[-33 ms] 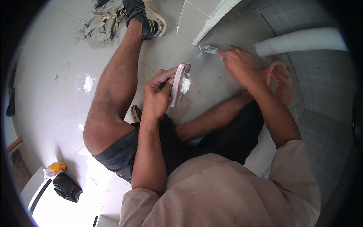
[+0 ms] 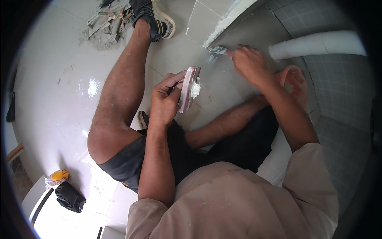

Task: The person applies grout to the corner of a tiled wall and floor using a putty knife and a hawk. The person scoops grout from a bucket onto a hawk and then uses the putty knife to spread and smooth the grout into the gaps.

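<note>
My left hand (image 2: pixel 165 93) grips a flat pinkish board (image 2: pixel 185 95), tilted nearly on edge over the floor between my legs. A lump of white paste (image 2: pixel 195 89) clings to its right face. Farther off to the right, my right hand (image 2: pixel 250 61) is closed round a putty knife (image 2: pixel 219 50); the fingers hide its handle. The blade tip meets the lower end of a white-coated edge (image 2: pixel 223 27), where a raised panel or ledge comes down to the grey tiles. Beside the blade, a thin white smear (image 2: pixel 211 59) marks the floor.
A white pipe (image 2: pixel 318 44) juts in from the right, close to my right hand. Behind my right forearm stands a red bucket (image 2: pixel 294 81). Rubble (image 2: pixel 113 24) lies near my shoe (image 2: pixel 153 20). At lower left are a black bag (image 2: pixel 70 197) and a yellow packet (image 2: pixel 59 176).
My right hand has shifted slightly up and left with the putty knife, its blade still at the foot of the white edge. My left hand and the board look unmoved.
</note>
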`<action>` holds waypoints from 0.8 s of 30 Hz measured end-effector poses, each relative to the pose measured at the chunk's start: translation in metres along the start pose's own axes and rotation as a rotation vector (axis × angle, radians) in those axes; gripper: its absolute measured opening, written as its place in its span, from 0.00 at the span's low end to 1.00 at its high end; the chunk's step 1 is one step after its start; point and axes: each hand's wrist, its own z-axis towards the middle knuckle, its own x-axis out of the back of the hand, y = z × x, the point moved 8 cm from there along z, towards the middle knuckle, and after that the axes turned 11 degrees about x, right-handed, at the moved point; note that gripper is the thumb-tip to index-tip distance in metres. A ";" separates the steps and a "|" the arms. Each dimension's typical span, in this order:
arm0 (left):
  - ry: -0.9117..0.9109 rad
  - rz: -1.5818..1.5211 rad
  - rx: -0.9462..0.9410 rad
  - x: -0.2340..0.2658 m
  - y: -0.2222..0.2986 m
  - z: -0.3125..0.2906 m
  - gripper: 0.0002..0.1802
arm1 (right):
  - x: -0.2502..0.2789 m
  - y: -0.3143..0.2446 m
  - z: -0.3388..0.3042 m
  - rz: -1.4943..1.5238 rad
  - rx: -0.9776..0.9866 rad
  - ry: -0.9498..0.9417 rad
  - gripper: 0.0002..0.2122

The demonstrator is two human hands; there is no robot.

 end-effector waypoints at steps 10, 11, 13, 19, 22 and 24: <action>0.018 -0.046 -0.024 -0.002 0.005 0.003 0.21 | -0.025 0.000 0.054 -0.185 0.106 -0.255 0.13; 0.012 -0.064 -0.019 -0.002 0.004 0.004 0.20 | -0.025 -0.001 0.056 -0.185 0.107 -0.259 0.13; 0.007 -0.084 -0.010 -0.002 0.002 0.005 0.20 | -0.023 0.000 0.059 -0.202 0.089 -0.247 0.13; 0.020 -0.067 -0.045 -0.004 0.008 0.004 0.20 | -0.013 -0.005 0.069 -0.154 0.019 -0.305 0.11; 0.030 -0.050 -0.029 -0.004 0.010 0.003 0.20 | -0.008 -0.004 0.070 -0.126 -0.043 -0.255 0.10; 0.020 -0.031 -0.042 -0.006 0.011 0.004 0.20 | -0.008 0.001 0.066 -0.098 -0.080 -0.224 0.09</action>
